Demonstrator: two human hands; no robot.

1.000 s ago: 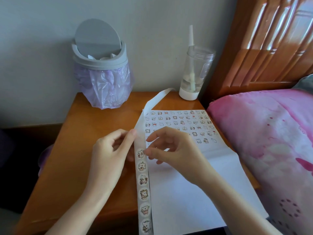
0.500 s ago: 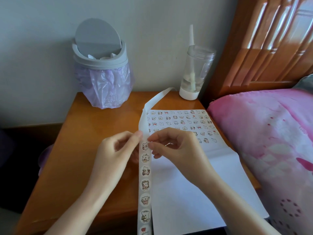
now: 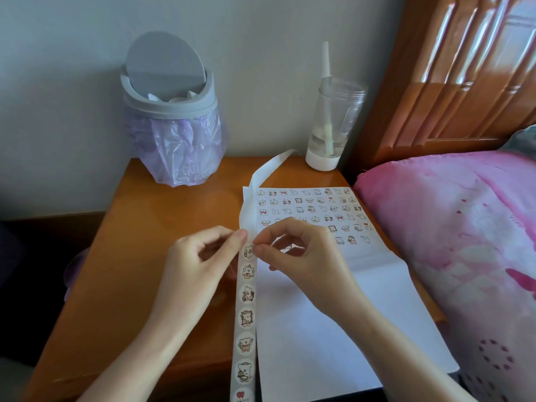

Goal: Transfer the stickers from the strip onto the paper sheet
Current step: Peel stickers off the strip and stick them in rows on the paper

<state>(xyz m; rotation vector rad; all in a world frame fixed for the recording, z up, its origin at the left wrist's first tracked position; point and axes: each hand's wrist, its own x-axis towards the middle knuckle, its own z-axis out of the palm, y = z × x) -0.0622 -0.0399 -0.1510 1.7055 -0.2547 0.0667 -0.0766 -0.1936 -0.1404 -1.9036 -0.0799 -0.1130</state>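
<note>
While both hands pinch it, the strip runs lengthwise away.

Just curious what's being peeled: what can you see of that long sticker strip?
The sticker strip is a long, narrow band of white, paper-like backing. Its near part carries one column of round cartoon stickers. Beyond where it is held, it is bare and curls up toward the back of the nightstand. It runs along the left edge of the paper sheet. The left hand pinches its left edge, and fingers of the right hand pinch at the topmost sticker.
</note>
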